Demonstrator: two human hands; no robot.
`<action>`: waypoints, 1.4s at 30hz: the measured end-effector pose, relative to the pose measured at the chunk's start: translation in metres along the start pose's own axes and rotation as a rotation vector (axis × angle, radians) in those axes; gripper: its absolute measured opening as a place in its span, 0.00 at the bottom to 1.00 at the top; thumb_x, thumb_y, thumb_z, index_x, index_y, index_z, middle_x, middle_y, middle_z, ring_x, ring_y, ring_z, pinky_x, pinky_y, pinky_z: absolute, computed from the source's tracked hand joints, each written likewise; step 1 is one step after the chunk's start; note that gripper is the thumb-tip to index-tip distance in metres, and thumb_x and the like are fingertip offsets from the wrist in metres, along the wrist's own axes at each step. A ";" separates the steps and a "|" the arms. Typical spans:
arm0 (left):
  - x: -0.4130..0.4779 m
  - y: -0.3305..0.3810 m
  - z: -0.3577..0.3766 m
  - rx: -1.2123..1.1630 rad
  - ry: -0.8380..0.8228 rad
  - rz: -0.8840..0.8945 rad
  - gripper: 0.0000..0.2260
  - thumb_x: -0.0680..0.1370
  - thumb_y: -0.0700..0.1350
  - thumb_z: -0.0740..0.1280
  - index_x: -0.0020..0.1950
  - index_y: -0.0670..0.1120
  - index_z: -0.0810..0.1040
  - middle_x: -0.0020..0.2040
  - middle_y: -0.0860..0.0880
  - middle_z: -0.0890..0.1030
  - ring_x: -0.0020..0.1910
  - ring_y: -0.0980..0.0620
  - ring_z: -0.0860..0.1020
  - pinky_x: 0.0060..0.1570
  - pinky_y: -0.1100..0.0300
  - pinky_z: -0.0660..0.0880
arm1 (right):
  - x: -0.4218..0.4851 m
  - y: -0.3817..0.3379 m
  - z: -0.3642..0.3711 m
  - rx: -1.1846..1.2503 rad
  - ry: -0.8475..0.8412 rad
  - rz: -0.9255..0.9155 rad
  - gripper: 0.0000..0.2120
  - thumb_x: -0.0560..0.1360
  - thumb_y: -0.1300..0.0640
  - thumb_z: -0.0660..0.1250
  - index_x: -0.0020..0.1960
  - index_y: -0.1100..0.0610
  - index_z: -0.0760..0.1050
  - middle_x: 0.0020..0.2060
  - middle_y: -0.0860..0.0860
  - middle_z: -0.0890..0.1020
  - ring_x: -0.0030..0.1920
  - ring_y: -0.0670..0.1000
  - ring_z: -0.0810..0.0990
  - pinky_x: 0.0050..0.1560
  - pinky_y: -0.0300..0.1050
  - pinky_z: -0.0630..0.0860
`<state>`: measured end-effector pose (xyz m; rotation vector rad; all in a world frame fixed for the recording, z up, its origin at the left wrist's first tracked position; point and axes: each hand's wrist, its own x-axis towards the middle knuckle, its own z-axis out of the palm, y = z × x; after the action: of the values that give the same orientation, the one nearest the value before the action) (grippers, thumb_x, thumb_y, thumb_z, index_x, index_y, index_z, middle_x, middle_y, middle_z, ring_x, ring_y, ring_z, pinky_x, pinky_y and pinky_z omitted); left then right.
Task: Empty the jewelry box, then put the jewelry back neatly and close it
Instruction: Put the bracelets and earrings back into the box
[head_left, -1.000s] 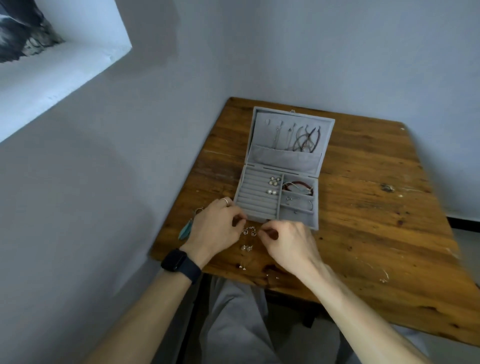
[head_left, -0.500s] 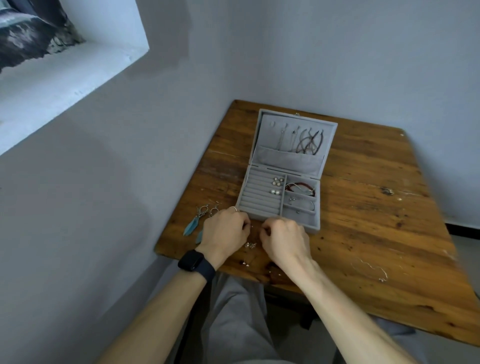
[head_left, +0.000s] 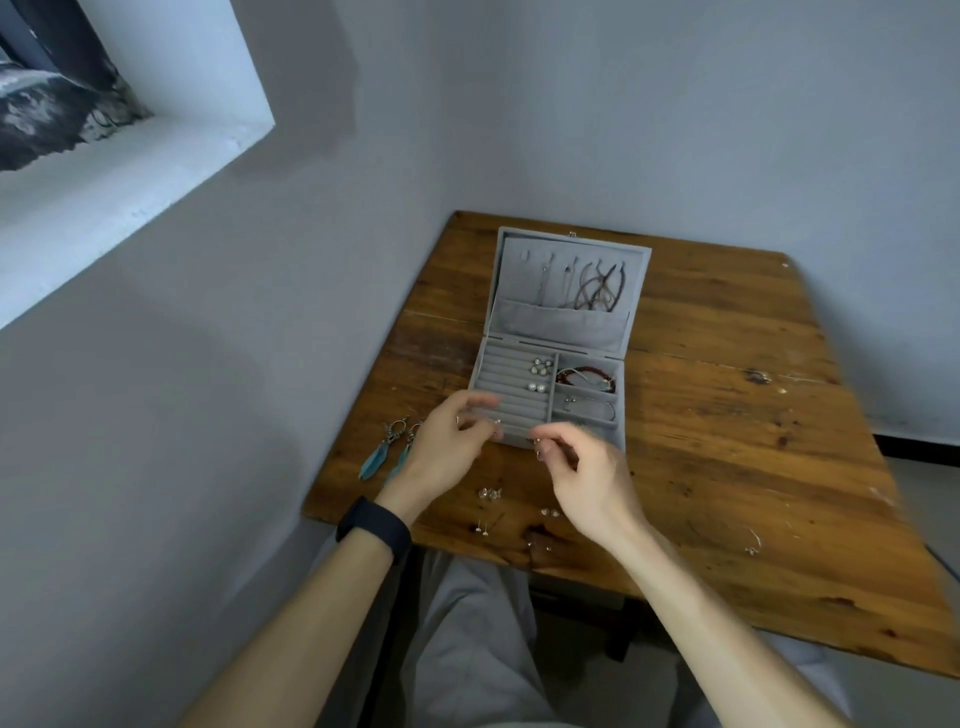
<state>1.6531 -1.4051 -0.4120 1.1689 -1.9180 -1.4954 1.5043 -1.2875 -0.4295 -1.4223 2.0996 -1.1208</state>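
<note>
So both hands hover over the jewelry box's (head_left: 558, 364) ring rolls. Right hand (head_left: 582, 467) pinches a tiny earring (head_left: 540, 451) for slotting in; left hand (head_left: 449, 441) looks pinched too, can't tell on what.

jewelry box (head_left: 556, 358): grey, open, lid upright | earrings (head_left: 538, 375): in ring rows

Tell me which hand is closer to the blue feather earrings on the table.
Left. The left hand sits just right of the blue feather earrings, almost touching them. The right hand is farther right, in front of the jewelry box.
</note>
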 end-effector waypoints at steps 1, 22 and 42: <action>0.000 0.004 -0.001 -0.006 -0.009 0.013 0.12 0.82 0.41 0.64 0.60 0.56 0.78 0.51 0.56 0.83 0.53 0.59 0.80 0.51 0.62 0.76 | 0.001 0.000 -0.003 0.022 0.007 0.010 0.10 0.81 0.58 0.65 0.60 0.50 0.81 0.50 0.42 0.84 0.51 0.38 0.81 0.52 0.33 0.76; 0.024 0.027 -0.012 -0.063 0.003 0.063 0.08 0.82 0.42 0.65 0.57 0.49 0.84 0.49 0.53 0.85 0.45 0.62 0.81 0.42 0.69 0.76 | 0.041 0.004 -0.023 0.184 0.053 0.072 0.06 0.78 0.54 0.70 0.55 0.47 0.81 0.46 0.42 0.85 0.47 0.43 0.84 0.50 0.46 0.83; 0.056 0.006 -0.046 0.008 0.138 0.126 0.02 0.82 0.47 0.67 0.53 0.53 0.77 0.49 0.56 0.86 0.41 0.59 0.83 0.43 0.68 0.78 | 0.133 -0.014 0.013 -0.160 -0.059 -0.034 0.08 0.79 0.52 0.69 0.56 0.51 0.83 0.51 0.46 0.86 0.53 0.43 0.82 0.50 0.34 0.73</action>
<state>1.6552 -1.4770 -0.4005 1.1031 -1.8700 -1.3085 1.4654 -1.4140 -0.4093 -1.5490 2.1727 -0.9290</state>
